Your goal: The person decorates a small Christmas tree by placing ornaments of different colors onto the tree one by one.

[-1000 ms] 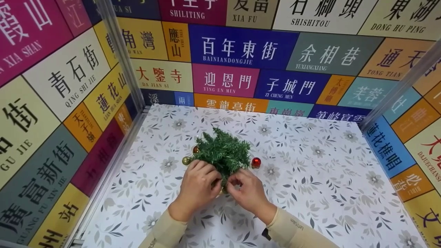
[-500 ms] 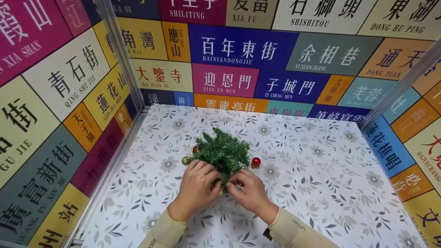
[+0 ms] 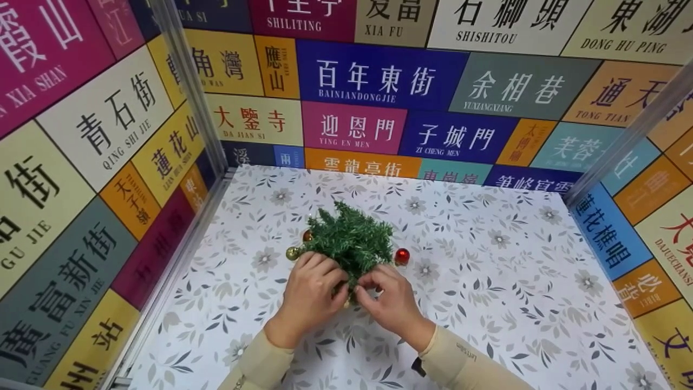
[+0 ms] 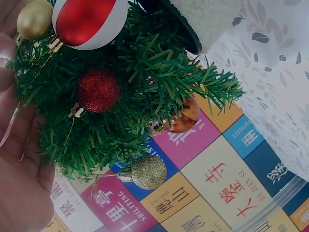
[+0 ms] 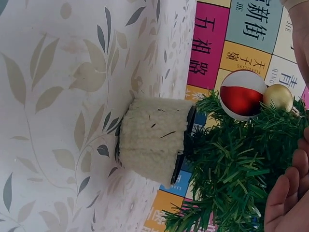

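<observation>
A small artificial Christmas tree (image 3: 352, 235) stands at the middle of the table, both hands at its near side. My left hand (image 3: 311, 292) has its fingers curled in at the lower branches, thumb and fingertips together. Facing it, my right hand (image 3: 394, 300) pinches with thumb and forefinger close by. A matte gold ball ornament (image 4: 35, 19) hangs by the fingertips, and thin string runs among them in the left wrist view. Beside that ball is a red-and-white ball (image 4: 89, 21). Fingers hide the exact pinch point.
The tree's cream fuzzy pot (image 5: 153, 137) rests on the floral tabletop (image 3: 487, 303). Other baubles on it are glittery red (image 4: 98, 90), amber (image 4: 182, 115), glittery gold (image 4: 149, 172) and shiny red (image 3: 402, 256). Sign-patterned walls (image 3: 379, 76) enclose the table at back and sides.
The tree stays in place. Both hands keep their positions, with only slight finger movement in the right hand and a small shift of its wrist.
</observation>
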Demonstrator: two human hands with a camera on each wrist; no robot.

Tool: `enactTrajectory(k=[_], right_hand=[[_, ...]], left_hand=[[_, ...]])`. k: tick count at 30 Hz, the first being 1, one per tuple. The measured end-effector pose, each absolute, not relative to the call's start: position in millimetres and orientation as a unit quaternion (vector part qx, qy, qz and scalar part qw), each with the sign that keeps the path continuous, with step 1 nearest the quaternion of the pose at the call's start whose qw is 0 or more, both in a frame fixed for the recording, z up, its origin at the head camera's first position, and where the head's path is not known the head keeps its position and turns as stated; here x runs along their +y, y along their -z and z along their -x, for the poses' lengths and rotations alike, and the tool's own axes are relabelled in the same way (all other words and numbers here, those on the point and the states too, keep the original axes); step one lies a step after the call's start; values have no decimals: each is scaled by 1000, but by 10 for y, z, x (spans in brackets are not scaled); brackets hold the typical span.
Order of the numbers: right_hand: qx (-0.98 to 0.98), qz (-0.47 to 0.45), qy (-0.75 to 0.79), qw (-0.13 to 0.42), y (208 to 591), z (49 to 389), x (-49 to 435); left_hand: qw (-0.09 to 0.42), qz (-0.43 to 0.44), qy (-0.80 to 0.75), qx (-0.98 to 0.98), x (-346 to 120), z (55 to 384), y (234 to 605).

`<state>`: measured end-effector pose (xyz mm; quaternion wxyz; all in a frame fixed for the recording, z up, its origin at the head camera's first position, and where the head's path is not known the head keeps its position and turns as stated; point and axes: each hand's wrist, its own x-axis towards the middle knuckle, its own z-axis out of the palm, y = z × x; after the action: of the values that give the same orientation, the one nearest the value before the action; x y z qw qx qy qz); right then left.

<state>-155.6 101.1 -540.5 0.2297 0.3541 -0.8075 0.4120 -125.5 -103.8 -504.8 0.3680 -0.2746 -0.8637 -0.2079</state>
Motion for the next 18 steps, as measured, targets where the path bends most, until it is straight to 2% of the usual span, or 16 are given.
enactTrajectory(k=[10, 18], right_hand=[[-802, -317, -450, 232, 5385, 1568, 990], [-823, -337, -389, 241, 5449, 1576, 977]], left_hand=[[368, 276, 206, -864, -1033, 1263, 5045], [376, 275, 204, -861, -1041, 1271, 5060]])
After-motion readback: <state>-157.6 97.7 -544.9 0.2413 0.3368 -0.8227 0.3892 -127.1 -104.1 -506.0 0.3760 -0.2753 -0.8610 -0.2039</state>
